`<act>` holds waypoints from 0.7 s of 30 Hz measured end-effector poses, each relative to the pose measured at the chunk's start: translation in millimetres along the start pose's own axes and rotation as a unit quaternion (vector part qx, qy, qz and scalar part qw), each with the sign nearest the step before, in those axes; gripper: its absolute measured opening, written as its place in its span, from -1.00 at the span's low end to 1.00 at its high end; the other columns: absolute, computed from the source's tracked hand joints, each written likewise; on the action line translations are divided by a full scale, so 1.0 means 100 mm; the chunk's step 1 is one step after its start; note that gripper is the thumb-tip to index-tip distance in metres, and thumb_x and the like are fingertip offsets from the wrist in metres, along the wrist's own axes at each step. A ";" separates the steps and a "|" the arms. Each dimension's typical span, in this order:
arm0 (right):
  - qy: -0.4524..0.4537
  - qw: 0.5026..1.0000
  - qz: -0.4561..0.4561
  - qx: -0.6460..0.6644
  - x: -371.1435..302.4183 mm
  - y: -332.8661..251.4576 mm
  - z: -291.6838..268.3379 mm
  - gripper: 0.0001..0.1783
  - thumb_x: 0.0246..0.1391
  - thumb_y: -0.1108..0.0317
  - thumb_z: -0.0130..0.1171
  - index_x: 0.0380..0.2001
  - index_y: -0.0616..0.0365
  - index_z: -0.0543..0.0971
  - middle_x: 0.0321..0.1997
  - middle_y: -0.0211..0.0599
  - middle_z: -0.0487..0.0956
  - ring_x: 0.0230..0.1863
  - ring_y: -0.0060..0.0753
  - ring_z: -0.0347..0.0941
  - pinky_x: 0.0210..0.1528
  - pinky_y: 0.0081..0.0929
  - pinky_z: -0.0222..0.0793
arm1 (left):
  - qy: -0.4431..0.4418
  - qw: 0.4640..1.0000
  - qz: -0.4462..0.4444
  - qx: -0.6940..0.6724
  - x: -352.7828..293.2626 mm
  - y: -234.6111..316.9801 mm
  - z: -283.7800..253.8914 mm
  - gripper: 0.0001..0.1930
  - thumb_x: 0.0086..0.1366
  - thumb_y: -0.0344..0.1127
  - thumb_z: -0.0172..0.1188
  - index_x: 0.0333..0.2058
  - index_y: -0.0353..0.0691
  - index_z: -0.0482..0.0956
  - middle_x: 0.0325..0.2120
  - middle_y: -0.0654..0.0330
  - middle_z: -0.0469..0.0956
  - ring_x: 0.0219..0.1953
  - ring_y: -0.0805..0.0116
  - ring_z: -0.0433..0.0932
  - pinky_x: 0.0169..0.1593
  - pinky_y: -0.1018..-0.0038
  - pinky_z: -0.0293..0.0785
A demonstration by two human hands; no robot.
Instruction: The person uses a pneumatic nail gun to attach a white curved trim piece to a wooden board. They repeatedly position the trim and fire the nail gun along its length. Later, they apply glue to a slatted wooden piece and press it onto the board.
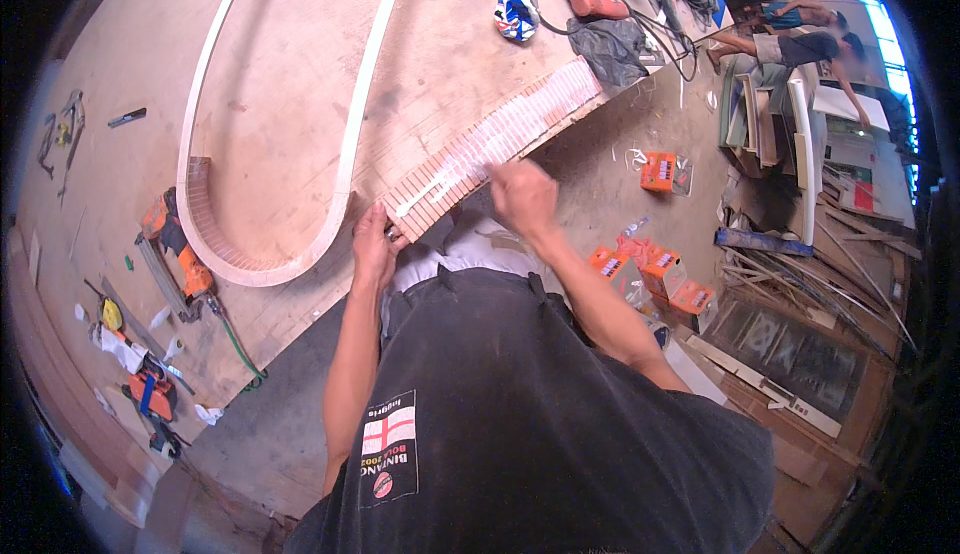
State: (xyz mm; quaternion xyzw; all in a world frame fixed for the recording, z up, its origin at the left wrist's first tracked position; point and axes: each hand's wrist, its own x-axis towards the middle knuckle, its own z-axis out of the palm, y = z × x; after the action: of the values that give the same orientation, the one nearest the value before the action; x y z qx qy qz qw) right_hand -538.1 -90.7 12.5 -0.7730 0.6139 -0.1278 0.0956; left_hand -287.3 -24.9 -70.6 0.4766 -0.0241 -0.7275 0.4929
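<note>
Both hands work at the near edge of a big wooden table (120, 44). The left hand (372, 244) is closed, pinching the end of a bendy strip of wood (500, 134) cut with many small slots. The right hand (522, 197) lies on top of the same strip a little further along; it looks blurred, so its fingers cannot be told open or closed. The strip runs along the table edge, just beside a curved white band (355, 134). To do this well, it seems best to hold the end still, press flat and go slowly, so the thin slotted wood does not snap. An orange tool (180, 254) lies well apart.
</note>
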 end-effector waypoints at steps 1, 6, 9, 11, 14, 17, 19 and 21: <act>0.025 0.999 0.013 -0.024 0.16 0.09 -0.05 -0.85 0.08 0.39 0.28 -0.26 0.05 0.73 -0.36 -0.17 0.67 -0.27 -0.09 0.65 -0.28 -0.10 0.58 | -0.023 1.000 0.008 0.004 0.07 -0.09 -0.16 -0.59 0.62 -0.04 -0.07 0.10 -0.26 0.54 -0.12 0.13 0.65 -0.22 0.38 0.66 -0.09 0.30 0.71; 0.064 0.992 0.026 -0.104 0.57 0.37 0.03 -0.88 0.14 0.33 0.25 -0.28 0.05 0.71 -0.38 -0.15 0.65 -0.27 -0.02 0.64 -0.30 -0.07 0.59 | -0.048 0.999 0.012 0.017 0.09 -0.11 -0.19 -0.57 0.63 -0.03 -0.10 0.12 -0.26 0.52 -0.08 0.11 0.65 -0.17 0.36 0.68 -0.05 0.27 0.72; -0.022 0.996 0.000 -0.085 0.50 0.24 0.10 -0.77 0.16 0.37 0.22 -0.14 0.02 0.76 -0.26 -0.13 0.70 -0.21 0.01 0.65 -0.20 -0.10 0.59 | -0.019 1.000 0.007 0.014 0.11 -0.10 -0.17 -0.59 0.63 -0.03 -0.08 0.07 -0.25 0.54 -0.18 0.19 0.62 -0.28 0.46 0.59 -0.15 0.37 0.70; 0.007 0.989 0.083 -0.121 0.63 0.46 0.05 -0.82 0.15 0.35 0.23 -0.22 0.05 0.74 -0.28 -0.13 0.70 -0.23 0.08 0.66 -0.22 -0.08 0.61 | 0.031 0.999 0.006 0.012 -0.07 0.03 0.13 -0.61 0.62 -0.04 -0.06 0.00 -0.24 0.57 -0.36 0.31 0.56 -0.47 0.61 0.42 -0.32 0.52 0.64; 0.026 0.987 0.111 -0.118 0.65 0.50 0.04 -0.82 0.14 0.35 0.23 -0.22 0.03 0.75 -0.29 -0.09 0.70 -0.24 0.11 0.67 -0.22 -0.03 0.61 | -0.019 1.000 0.021 -0.008 0.00 -0.08 -0.03 -0.63 0.63 -0.06 -0.06 -0.02 -0.24 0.57 -0.39 0.34 0.52 -0.49 0.63 0.38 -0.34 0.52 0.63; 0.046 0.993 0.070 -0.079 0.61 0.49 0.18 -0.77 0.11 0.36 0.25 -0.17 0.00 0.77 -0.31 -0.03 0.70 -0.24 0.11 0.67 -0.22 0.01 0.61 | 0.002 1.000 0.014 -0.007 0.03 -0.07 0.03 -0.65 0.63 -0.07 -0.06 -0.05 -0.22 0.57 -0.41 0.36 0.49 -0.49 0.63 0.37 -0.34 0.53 0.63; 0.009 0.997 0.048 -0.053 0.45 0.12 0.27 -0.74 0.10 0.38 0.24 -0.15 0.05 0.77 -0.31 -0.03 0.68 -0.28 0.09 0.65 -0.20 -0.04 0.59 | 0.007 1.000 0.014 -0.007 0.04 -0.09 -0.03 -0.66 0.62 -0.07 -0.05 -0.07 -0.21 0.57 -0.41 0.36 0.49 -0.49 0.62 0.37 -0.33 0.52 0.64; -0.005 0.999 0.014 -0.034 0.28 -0.19 0.37 -0.73 0.08 0.40 0.24 -0.14 0.05 0.76 -0.36 -0.04 0.66 -0.32 0.07 0.65 -0.26 -0.07 0.59 | -0.018 0.999 0.021 -0.022 0.09 -0.14 -0.10 -0.67 0.62 -0.07 -0.04 -0.08 -0.20 0.57 -0.40 0.36 0.49 -0.48 0.62 0.37 -0.31 0.50 0.66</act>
State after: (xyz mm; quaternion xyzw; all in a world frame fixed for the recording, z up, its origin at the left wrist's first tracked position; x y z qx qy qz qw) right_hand -503.0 -113.8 -14.3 -0.7680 0.6280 -0.1011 0.0740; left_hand -290.0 -19.5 -89.2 0.4519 -0.0267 -0.7259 0.5178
